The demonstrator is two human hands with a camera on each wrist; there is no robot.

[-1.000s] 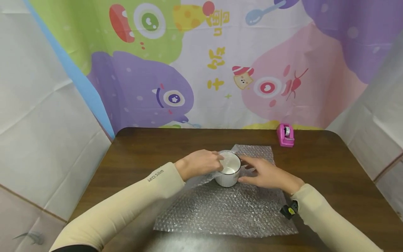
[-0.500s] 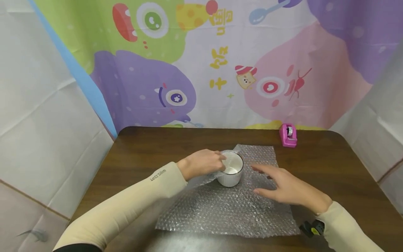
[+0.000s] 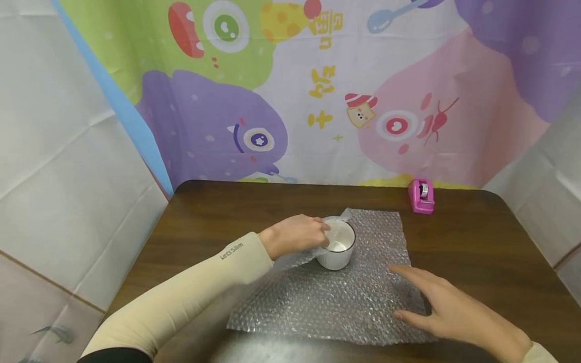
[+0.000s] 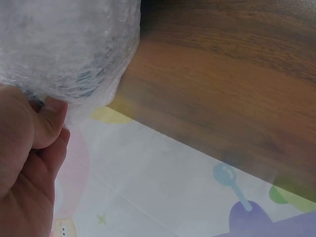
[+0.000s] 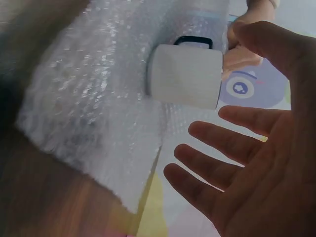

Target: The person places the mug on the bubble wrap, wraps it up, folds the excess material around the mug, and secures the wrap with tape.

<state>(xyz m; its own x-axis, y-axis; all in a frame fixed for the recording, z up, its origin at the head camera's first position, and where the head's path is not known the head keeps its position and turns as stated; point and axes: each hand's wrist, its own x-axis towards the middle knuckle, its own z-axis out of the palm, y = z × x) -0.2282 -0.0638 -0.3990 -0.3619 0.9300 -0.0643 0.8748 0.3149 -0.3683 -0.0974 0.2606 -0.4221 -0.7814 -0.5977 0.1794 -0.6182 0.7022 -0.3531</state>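
White mug (image 3: 335, 260) upright on bubble wrap (image 3: 329, 307), lower centre of head view. Left hand (image 3: 296, 235) pinches wrap edge at mug rim. Right hand (image 3: 454, 307) lower right, thumb and fingers apart.

The head camera looks forward and down across the table (image 3: 218, 212) to the backdrop (image 3: 327, 151). The left wrist camera views the left hand (image 4: 29, 143) and bubble wrap (image 4: 64, 44) closely, backdrop lowermost; the right one looks past the right hand (image 5: 276, 163) to the mug (image 5: 185, 76), which the head view shares.
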